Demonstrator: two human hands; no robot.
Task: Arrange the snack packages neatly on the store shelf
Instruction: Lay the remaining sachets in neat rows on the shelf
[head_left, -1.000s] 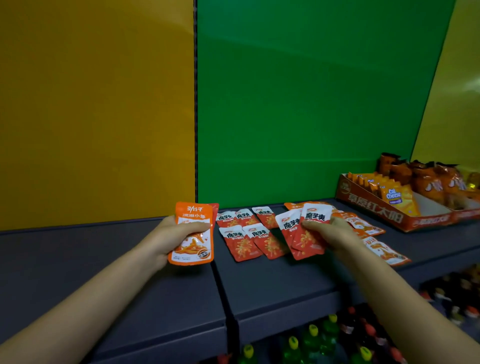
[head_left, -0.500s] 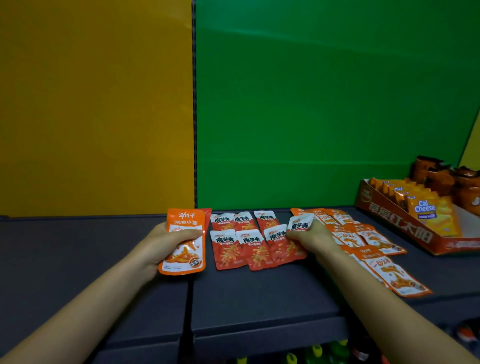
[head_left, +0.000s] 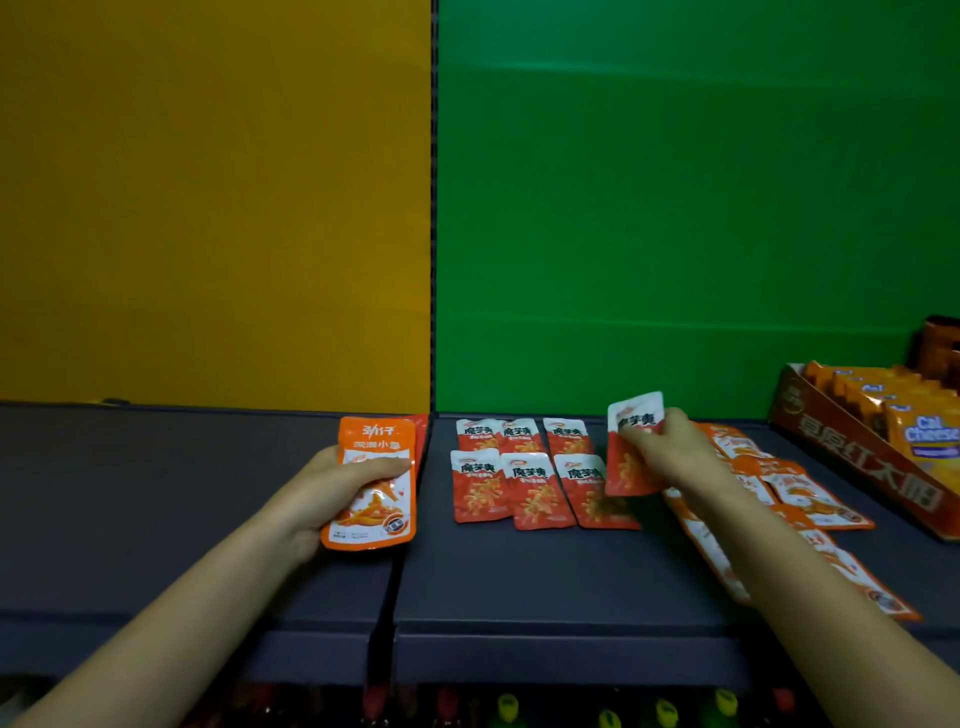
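Nearest, the left hand (head_left: 332, 491) clamps an orange packet (head_left: 375, 483) at the shelf (head_left: 519, 587) seam. Beyond, the right hand (head_left: 670, 452) pinches a red sachet (head_left: 631, 452) beside the laid rows (head_left: 524, 470). Packets appear light, flexible, slick; grip by sealed edges.

Left hand (head_left: 332, 493) at about nine o'clock grips an orange snack pack (head_left: 375, 483), thumb across its face, pack upright just above the dark shelf (head_left: 519, 582). Dead centre lie six small red packs (head_left: 524, 475), two neat rows of three, flat and edge to edge. Right hand (head_left: 670, 452) at three o'clock pinches one more red pack (head_left: 631, 452), lifted and tilted just beside the front row's right end. Under that forearm, orange packs (head_left: 810, 499) sprawl loosely toward four o'clock. Far right, a cardboard display box (head_left: 862, 462) holds cheese snack bags (head_left: 924, 431). Bottle caps (head_left: 506, 706) peek at six o'clock.
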